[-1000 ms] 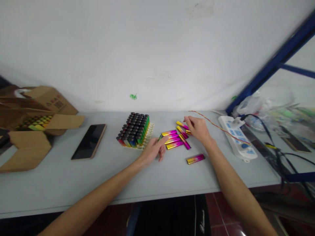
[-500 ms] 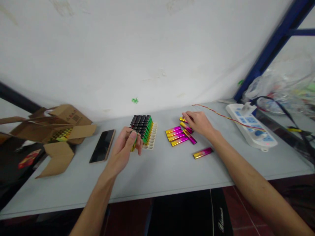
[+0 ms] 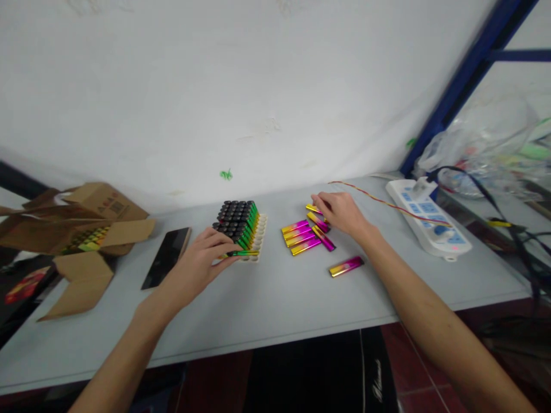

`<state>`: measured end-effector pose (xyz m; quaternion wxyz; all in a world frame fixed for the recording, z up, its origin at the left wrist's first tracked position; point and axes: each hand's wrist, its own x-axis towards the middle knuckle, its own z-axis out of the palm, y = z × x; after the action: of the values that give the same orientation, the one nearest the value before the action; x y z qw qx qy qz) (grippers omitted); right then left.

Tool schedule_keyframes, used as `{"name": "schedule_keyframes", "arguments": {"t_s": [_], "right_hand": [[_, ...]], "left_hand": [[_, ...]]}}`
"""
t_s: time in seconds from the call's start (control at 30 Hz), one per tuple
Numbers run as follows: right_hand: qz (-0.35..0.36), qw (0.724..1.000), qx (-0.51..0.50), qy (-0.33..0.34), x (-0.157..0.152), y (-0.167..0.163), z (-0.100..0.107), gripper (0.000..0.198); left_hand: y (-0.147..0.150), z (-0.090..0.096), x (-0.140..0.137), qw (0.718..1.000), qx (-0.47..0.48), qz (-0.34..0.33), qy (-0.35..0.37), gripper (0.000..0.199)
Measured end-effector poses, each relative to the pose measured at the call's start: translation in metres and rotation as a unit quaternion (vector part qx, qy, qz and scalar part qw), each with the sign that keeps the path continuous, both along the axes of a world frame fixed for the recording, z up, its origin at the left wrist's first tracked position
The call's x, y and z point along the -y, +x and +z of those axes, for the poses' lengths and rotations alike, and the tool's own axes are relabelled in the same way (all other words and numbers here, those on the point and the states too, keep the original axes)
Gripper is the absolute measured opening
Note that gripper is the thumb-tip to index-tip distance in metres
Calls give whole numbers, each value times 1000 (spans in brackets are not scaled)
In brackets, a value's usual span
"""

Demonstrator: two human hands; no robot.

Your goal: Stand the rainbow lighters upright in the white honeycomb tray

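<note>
My left hand (image 3: 202, 258) is closed in a pinch on a slim green-and-yellow stick (image 3: 245, 253) with a dark end. The stick lies almost level at the near side of a white holed tray (image 3: 260, 235). Upright black-topped sticks (image 3: 236, 221) of the same colours fill most of this tray, leaving bare holes along its right side. My right hand (image 3: 340, 212) has its fingers curled together over the back of a loose group of shiny yellow-and-purple flat sticks (image 3: 303, 238). One yellow end (image 3: 311, 209) shows beside its fingertips; whatever those fingertips grip is hidden.
Another yellow-and-purple stick (image 3: 346, 267) lies apart, nearer the front edge. At the left are a dark phone (image 3: 166, 258) and an open cardboard box (image 3: 86, 269) with more sticks inside. A white power strip (image 3: 426, 218) sits at the right, with a thin red-yellow wire (image 3: 370, 198).
My left hand has turned over and lowered the green-and-yellow stick from upright to nearly level beside the tray. My right hand stays over the yellow-and-purple sticks. The view has shifted slightly.
</note>
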<state>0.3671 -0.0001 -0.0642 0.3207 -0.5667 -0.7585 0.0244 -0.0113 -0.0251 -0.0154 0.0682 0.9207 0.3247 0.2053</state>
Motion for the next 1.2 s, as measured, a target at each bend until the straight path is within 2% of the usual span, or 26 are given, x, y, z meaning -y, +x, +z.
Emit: {"name": "schedule_keyframes", "arguments": {"t_s": [0.17, 0.3, 0.5, 0.7, 0.8, 1.03, 1.13, 1.2], "right_hand": [[3, 1000, 3, -3, 0, 0, 1, 52], [-1, 1000, 24, -4, 1, 0, 2, 53], [5, 1000, 20, 1, 1, 1, 0, 51], [18, 1000, 24, -11, 1, -2, -3, 52], [11, 1000, 26, 2, 0, -2, -5, 52], [7, 1000, 12, -4, -1, 2, -8, 50], [4, 1000, -21, 0, 0, -13, -2, 45], [39, 999, -31, 0, 1, -33, 3, 31]], "left_hand": [[-9, 14, -7, 1000, -18, 1, 14, 31], [-7, 23, -4, 997, -75, -11, -12, 31], [6, 15, 1, 997, -76, -3, -18, 33], [7, 12, -9, 996, -58, -12, -71, 29], [7, 5, -11, 999, -29, 4, -30, 30], [13, -30, 10, 989, 11, 61, 138, 23], [14, -33, 14, 985, 60, 80, 143, 35], [12, -31, 7, 976, 143, 116, 115, 36]]}}
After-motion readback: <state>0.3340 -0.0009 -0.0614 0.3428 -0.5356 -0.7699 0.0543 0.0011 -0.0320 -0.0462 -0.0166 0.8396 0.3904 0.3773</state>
